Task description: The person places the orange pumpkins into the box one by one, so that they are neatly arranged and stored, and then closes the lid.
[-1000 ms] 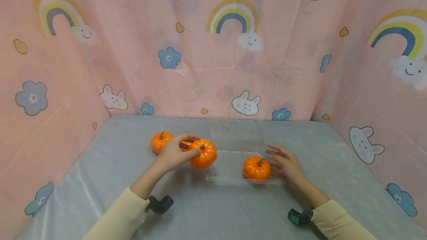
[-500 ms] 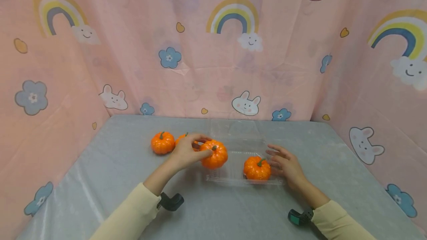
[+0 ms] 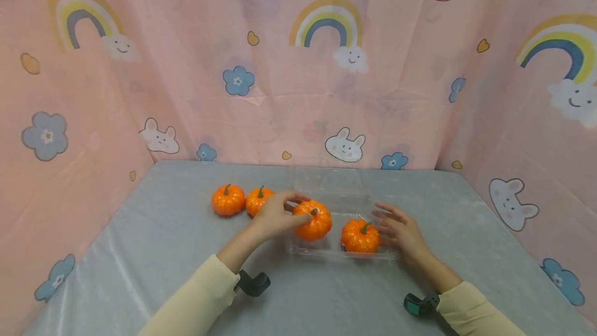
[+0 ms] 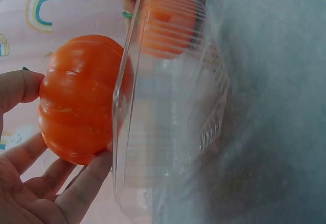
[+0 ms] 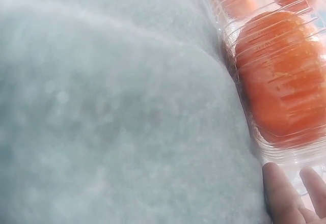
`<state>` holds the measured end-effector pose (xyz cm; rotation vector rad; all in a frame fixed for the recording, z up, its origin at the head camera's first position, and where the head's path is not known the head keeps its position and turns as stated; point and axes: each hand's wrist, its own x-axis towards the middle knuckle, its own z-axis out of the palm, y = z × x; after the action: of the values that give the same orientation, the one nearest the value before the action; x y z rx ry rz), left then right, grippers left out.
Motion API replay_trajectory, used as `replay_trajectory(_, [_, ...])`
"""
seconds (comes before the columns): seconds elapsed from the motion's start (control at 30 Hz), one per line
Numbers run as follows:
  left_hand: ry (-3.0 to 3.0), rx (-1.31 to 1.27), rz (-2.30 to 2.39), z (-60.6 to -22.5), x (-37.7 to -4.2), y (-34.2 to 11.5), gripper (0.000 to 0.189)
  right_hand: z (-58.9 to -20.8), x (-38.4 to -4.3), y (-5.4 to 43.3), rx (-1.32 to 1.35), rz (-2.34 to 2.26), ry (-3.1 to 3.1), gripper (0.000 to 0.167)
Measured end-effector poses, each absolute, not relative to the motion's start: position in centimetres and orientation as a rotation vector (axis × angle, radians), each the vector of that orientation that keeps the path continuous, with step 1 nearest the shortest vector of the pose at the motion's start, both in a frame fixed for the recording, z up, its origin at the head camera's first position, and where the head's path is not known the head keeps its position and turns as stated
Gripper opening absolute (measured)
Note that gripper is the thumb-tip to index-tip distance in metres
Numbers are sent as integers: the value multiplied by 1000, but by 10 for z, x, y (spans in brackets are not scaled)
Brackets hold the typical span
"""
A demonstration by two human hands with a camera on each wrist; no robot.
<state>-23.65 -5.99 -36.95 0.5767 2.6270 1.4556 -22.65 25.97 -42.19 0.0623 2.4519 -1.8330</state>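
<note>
My left hand (image 3: 276, 215) holds a small orange pumpkin (image 3: 313, 221) with a green stem, thumb on one side and fingers on the other. In the left wrist view, this pumpkin (image 4: 81, 99) is right at the rim of a clear plastic clamshell box (image 4: 175, 117), over its left part. A second pumpkin (image 3: 360, 236) sits inside the box at the right. My right hand (image 3: 403, 235) is at the box's right end with its fingers loosely extended; in the right wrist view the fingertips (image 5: 277, 183) are right by the ribbed wall.
Two more pumpkins, one at the far left (image 3: 227, 200) and one beside it (image 3: 258, 200), stand on the grey tablecloth (image 3: 163, 253). The box's transparent lid (image 3: 328, 180) lies folded back behind it. A pink patterned curtain (image 3: 280, 108) encloses the table's back and sides.
My left hand has carried its pumpkin rightward from the box's left edge to over its left part, uncovering the pumpkin behind the hand. My right hand has stayed in place.
</note>
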Motion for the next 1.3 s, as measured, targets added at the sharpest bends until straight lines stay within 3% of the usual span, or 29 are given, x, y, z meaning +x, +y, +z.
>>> replay_trajectory(1.3, [2726,833,956,-374,-236,-24,37,-422,-227,260,63,-1832,2447,47])
